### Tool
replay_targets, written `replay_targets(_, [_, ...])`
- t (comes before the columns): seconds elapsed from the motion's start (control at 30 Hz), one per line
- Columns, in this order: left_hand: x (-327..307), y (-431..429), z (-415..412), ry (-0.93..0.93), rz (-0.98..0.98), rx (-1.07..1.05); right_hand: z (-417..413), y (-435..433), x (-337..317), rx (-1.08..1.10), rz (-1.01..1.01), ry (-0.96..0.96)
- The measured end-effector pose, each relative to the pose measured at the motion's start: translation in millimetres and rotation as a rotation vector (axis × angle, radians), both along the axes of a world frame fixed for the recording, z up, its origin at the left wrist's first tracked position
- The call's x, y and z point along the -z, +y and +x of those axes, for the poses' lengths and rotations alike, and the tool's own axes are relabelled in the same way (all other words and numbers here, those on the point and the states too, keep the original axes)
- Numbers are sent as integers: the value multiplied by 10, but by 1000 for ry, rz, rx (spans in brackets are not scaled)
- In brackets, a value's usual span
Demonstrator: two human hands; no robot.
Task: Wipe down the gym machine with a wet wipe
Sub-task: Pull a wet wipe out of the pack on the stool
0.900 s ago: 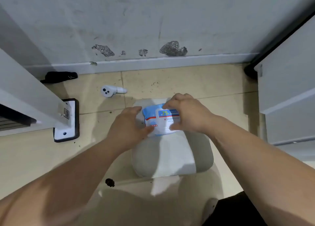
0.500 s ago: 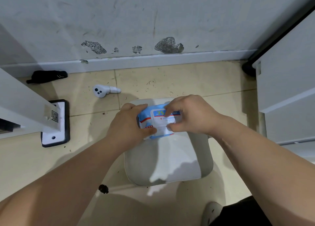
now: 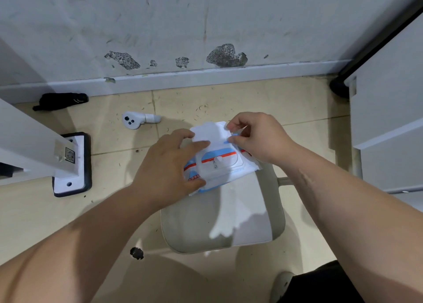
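The wet-wipe pack (image 3: 229,174) rests on the far end of the machine's grey seat pad (image 3: 224,222). The left hand (image 3: 167,172) grips its left end, fingers curled round it. The right hand (image 3: 258,138) pinches the edge of the raised white lid flap (image 3: 209,133) between thumb and fingertips. Judged status: the pack is open, no wipe is drawn out, and all wiping of the machine remains.
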State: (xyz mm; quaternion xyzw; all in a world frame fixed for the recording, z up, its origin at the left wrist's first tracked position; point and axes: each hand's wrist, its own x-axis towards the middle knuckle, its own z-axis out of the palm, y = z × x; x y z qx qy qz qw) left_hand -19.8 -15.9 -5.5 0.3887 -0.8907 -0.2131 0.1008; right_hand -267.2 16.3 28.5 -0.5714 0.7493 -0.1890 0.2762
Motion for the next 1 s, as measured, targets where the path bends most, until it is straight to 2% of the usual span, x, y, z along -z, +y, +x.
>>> replay_targets(0.13, [62, 30, -9, -43, -93, 183, -59, 82, -72, -121, -27, -48])
replay_targets(0.4, [154, 12, 35, -32, -61, 205, 235, 120, 11, -395, -64, 158])
replay_targets(0.53, [168, 6, 62, -19, -59, 207, 261, 118, 53, -387, -86, 200])
replay_targets(0.77, [193, 10, 69, -22, -71, 214, 395, 140, 128, -466, -162, 410])
replay_targets(1.0, [223, 26, 73, 16, -75, 196, 430, 175, 154, -512, -170, 492])
